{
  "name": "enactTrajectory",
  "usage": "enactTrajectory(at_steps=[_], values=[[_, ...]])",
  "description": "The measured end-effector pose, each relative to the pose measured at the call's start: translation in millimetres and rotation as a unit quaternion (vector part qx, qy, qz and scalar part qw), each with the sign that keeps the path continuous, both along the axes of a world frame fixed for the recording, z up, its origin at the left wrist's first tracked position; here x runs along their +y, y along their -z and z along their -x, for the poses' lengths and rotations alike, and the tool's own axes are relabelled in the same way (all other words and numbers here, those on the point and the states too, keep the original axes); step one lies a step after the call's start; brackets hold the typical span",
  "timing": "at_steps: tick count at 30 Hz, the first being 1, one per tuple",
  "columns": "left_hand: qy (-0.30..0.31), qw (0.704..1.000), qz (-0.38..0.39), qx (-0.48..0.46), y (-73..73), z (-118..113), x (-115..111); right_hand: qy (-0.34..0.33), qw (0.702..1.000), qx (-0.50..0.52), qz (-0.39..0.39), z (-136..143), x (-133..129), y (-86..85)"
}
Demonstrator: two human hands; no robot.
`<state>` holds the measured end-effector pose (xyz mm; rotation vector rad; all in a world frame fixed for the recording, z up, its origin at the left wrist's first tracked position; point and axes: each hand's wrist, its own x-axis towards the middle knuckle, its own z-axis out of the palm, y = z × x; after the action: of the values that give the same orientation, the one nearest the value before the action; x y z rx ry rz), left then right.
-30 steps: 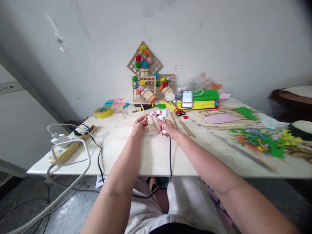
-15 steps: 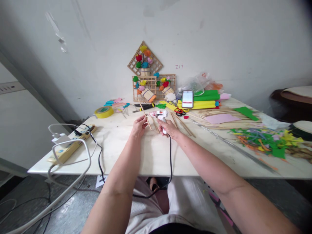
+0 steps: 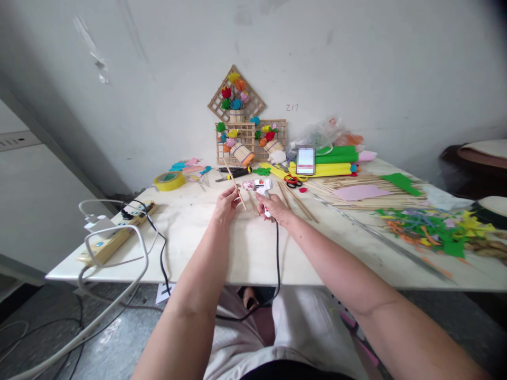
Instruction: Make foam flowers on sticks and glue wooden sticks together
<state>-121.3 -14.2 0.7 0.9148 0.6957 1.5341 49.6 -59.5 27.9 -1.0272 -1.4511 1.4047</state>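
My left hand pinches a thin wooden stick, which slants up and to the left above the table. Closed round the handle of a white hot glue gun is my right hand. The gun's red-speckled nozzle end points left at the stick; whether they touch I cannot tell. A black cord hangs from the gun's handle over the table's front edge. More wooden sticks lie on the table just right of the gun, and others partly show between my hands.
Stick lattices with felt flowers lean on the wall. Behind my hands lie a cutter knife and scissors. Yellow tape and a power strip with cables are left; felt scraps and a stick pile are right.
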Motion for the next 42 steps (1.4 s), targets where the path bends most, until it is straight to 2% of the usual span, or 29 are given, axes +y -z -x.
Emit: enactTrajectory(at_steps=[16, 42], values=[[-0.021, 0.999, 0.008, -0.027, 3.4, 4.5, 4.6, -0.007, 0.999, 0.026, 0.018, 1.7, 0.9, 1.6], [-0.033, 0.999, 0.014, -0.023, 1.9, 5.6, 4.1, -0.002, 1.0, 0.014, -0.021, 1.0, 2.7, 4.0]])
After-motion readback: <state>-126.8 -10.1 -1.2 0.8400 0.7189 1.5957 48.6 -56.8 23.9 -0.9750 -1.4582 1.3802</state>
